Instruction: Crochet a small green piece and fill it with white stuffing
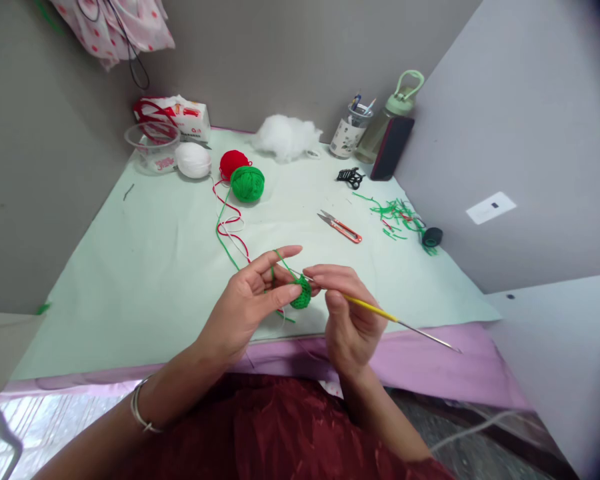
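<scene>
Between thumb and fingers, my left hand [245, 300] pinches a small green crochet piece [301, 293], with green yarn running over its raised index finger. My right hand [353, 313] grips a yellow-handled crochet hook [373, 307]; the hook's front end meets the top of the green piece, and its metal rear end points to the lower right. From the left hand, green, red and white strands lead back to a green yarn ball [247, 184], a red yarn ball [234, 165] and a white yarn ball [194, 161]. Part of the hook's tip is hidden by fingers.
Orange thread snips [341, 227] lie beyond my right hand. Green yarn scraps [395, 213], a black roll [432, 237] and a black hair clip [350, 177] are on the right. Behind stand white stuffing [287, 138], a pen cup [350, 133], a bottle [375, 137], a phone [393, 149] and a plastic tub [153, 150].
</scene>
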A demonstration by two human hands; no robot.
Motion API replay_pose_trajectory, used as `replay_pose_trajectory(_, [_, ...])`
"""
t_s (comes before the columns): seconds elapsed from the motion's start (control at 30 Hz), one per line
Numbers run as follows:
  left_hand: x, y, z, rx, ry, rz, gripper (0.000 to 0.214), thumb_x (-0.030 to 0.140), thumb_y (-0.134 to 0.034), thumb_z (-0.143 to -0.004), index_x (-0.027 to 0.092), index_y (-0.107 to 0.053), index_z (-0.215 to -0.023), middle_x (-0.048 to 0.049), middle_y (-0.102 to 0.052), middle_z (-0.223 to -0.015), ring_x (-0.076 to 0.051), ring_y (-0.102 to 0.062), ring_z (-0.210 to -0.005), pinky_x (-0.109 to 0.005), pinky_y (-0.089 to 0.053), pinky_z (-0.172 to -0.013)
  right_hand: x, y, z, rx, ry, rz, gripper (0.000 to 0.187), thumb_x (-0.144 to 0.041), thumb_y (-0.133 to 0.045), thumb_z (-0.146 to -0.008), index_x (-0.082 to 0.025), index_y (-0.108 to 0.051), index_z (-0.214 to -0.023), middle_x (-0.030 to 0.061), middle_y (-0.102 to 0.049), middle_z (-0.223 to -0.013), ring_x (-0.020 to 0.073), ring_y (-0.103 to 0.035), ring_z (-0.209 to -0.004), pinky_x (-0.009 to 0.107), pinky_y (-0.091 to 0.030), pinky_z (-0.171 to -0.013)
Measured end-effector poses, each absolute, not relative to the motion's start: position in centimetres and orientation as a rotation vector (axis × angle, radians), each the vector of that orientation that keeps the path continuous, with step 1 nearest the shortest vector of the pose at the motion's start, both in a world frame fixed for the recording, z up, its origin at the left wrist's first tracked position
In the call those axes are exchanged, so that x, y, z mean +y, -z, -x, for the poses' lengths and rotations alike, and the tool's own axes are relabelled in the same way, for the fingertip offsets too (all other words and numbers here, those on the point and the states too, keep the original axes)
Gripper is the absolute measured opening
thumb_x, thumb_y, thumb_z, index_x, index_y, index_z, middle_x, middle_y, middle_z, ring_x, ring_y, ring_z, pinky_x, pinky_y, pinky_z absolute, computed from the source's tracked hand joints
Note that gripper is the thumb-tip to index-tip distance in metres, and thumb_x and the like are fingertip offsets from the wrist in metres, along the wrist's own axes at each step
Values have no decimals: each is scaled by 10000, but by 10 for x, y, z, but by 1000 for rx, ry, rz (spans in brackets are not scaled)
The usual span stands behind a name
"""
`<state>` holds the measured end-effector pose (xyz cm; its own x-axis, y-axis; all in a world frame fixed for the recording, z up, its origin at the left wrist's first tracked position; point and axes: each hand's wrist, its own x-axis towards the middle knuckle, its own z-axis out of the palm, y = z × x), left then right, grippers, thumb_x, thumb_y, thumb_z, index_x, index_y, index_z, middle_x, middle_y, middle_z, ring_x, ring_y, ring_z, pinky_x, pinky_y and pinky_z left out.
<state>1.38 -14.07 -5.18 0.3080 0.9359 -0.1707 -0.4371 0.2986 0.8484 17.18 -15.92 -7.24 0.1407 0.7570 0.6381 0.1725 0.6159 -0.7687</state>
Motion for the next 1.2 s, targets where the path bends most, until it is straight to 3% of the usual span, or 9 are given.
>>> replay_pose_trajectory(0.2, [-139, 47, -14, 780, -997, -737, 832, 200, -887, -794, 217, -526, -1544, 24, -706, -873, -123, -642, -794, -240, -485, -678, -153, 74, -171, -1136, -831, 767, 176, -325, -616, -1056, -282, -779, -1006, 34, -806, -986, 159, -690, -770, 316, -578, -679])
replay_pose_trajectory(0.47, [-139, 49, -10, 782, -1000, -845, 748, 190, -841, -823, 218, -559, -1514, 26, -660, -881, -126, -601, -810, -266, -509, -742, -148, 68, -180, -1110, -1029, 738, 221, -400, -610, -1057, -242, -703, -934, 10, -775, -872, 133, -671, -665, 290, -573, -644])
replay_pose_trajectory(0.87, [-138, 45, -11, 994, -1102, -1218, 604, 168, -759, -841, 233, -624, -1426, 28, -620, -882, -146, -605, -872, -275, -509, -844, -162, 61, -188, -1652, -458, 843, 205, -225, -558, -1068, -260, -759, -1091, 64, -791, -987, 217, -754, -937, 385, -624, -807])
replay_pose_trajectory(1.07, [-143, 43, -12, 1111, -1149, -1301, 595, 168, -755, -840, 243, -644, -1420, 37, -623, -846, -149, -619, -854, -288, -498, -880, -164, 77, -187, -1786, -199, 780, 232, -220, -599, -1049, -260, -725, -1240, 103, -781, -1120, 198, -754, -925, 335, -626, -733])
replay_pose_trajectory(1.2, [-146, 43, -11, 1137, -1169, -1319, 563, 171, -776, -839, 271, -687, -1385, 37, -645, -837, -157, -631, -866, -306, -487, -936, -161, 79, -178, -1594, -252, 727, 217, -291, -534, -1087, -280, -732, -1176, 69, -783, -987, 206, -758, -851, 364, -638, -676])
